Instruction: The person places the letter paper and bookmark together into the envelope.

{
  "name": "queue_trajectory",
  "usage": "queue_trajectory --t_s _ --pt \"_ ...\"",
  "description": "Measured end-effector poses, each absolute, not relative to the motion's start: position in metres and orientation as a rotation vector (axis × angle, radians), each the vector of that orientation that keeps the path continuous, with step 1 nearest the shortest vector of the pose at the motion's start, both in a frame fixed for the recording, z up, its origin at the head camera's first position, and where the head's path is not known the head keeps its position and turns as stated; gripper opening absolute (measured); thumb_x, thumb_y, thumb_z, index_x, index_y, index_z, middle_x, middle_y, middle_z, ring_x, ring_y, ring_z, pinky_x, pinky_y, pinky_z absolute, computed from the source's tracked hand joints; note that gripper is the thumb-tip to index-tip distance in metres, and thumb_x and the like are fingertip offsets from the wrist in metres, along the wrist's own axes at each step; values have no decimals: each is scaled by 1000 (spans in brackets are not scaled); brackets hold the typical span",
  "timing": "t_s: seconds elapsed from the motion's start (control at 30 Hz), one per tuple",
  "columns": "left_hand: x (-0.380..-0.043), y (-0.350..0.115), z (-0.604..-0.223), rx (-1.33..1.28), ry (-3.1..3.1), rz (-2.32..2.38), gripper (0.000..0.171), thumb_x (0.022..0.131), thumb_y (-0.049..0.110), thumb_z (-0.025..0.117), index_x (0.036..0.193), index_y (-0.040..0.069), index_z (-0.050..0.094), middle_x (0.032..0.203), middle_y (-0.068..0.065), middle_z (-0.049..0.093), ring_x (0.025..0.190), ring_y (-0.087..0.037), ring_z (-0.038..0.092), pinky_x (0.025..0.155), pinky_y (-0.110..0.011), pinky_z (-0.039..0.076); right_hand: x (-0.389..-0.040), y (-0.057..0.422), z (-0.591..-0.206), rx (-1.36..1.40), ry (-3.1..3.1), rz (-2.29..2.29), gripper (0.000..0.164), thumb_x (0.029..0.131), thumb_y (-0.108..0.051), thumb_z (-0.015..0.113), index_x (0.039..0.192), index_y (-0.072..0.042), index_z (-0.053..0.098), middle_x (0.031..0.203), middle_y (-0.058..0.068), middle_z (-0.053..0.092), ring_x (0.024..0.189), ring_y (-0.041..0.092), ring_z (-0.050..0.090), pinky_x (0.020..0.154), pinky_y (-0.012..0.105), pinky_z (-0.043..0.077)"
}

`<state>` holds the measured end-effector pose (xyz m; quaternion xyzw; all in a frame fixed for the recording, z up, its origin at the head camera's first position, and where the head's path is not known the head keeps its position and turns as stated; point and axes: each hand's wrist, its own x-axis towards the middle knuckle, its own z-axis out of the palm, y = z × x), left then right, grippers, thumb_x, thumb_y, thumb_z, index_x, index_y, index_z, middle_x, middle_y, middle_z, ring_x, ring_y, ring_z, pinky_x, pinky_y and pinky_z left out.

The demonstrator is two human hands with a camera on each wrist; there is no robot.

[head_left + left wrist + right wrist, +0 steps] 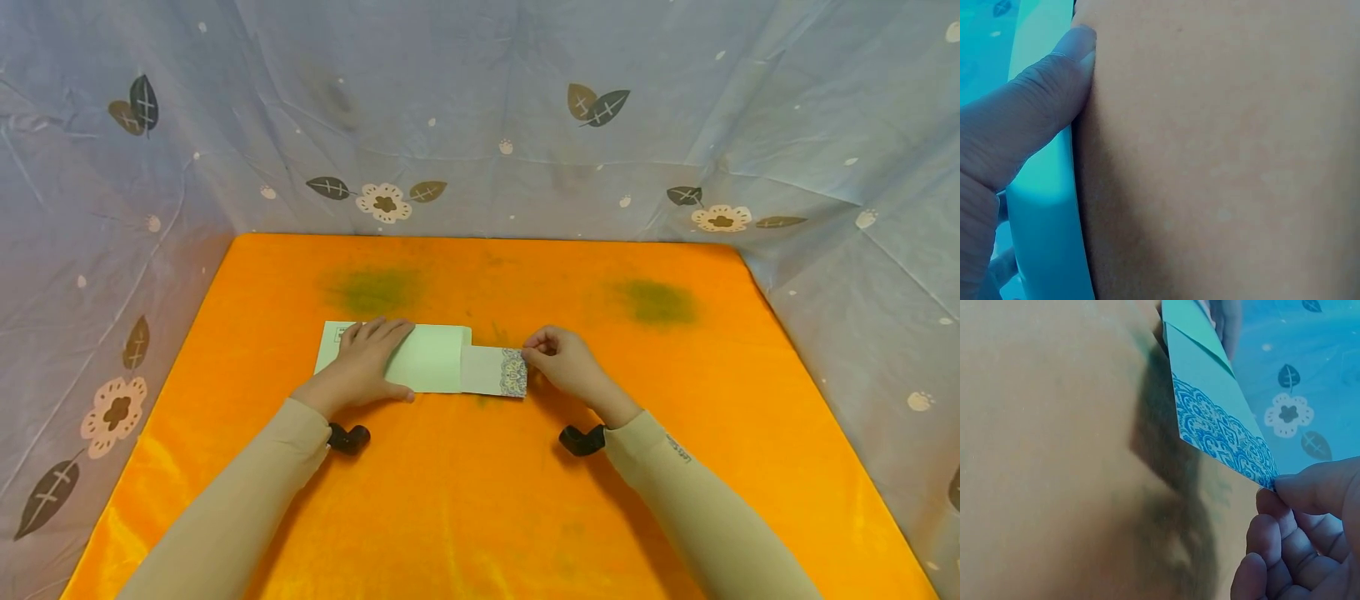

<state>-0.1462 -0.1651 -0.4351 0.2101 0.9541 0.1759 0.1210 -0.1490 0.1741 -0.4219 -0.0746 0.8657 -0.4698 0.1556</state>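
A pale green envelope (431,358) lies lengthwise in the head view, with a small printed box at its upper left corner. Spread across its left part, my left hand (369,358) rests on the paper with fingers extended. The left thumb (1035,100) lies along the near edge. Out of the envelope's right end sticks a whitish card (480,369) with a blue lace-like patterned band. My right hand (566,367) pinches the card's far right corner between thumb and forefinger, plainly seen in the right wrist view. The card's left part is hidden inside the envelope.
An orange cloth (465,500) covers the table and shows two dark greenish patches at the back. Grey-blue curtains (480,100) with leaf and flower prints stand behind and at both sides. Dark wrist devices (581,440) jut out beside both sleeves.
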Motion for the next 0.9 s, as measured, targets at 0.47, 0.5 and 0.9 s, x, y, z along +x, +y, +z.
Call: queue_trajectory --t_s 0.47,0.5,0.9 --pt "-147 -166 -438 619 2793 501 111 70 60 79 155 17 22 158 -7 21 145 -36 8 112 -57 1 -153 159 -425 -217 2495 -1338 13 96 -24 62 100 -11 63 90 9 62 72 24 52 60 32 44" --pt "-147 -166 -438 619 2795 497 111 70 60 79 155 17 22 158 -7 21 145 -36 8 112 -57 1 -154 158 -426 -218 2494 -1338 13 96 -23 62 100 -11 63 90 9 62 71 23 52 60 32 44" --pt "-147 -165 -439 621 2801 503 111 69 61 78 155 16 23 158 -7 22 145 -36 8 112 -57 0 -157 146 -430 -224 2478 -1351 12 96 -21 62 100 -10 62 88 8 61 69 22 53 60 31 47"
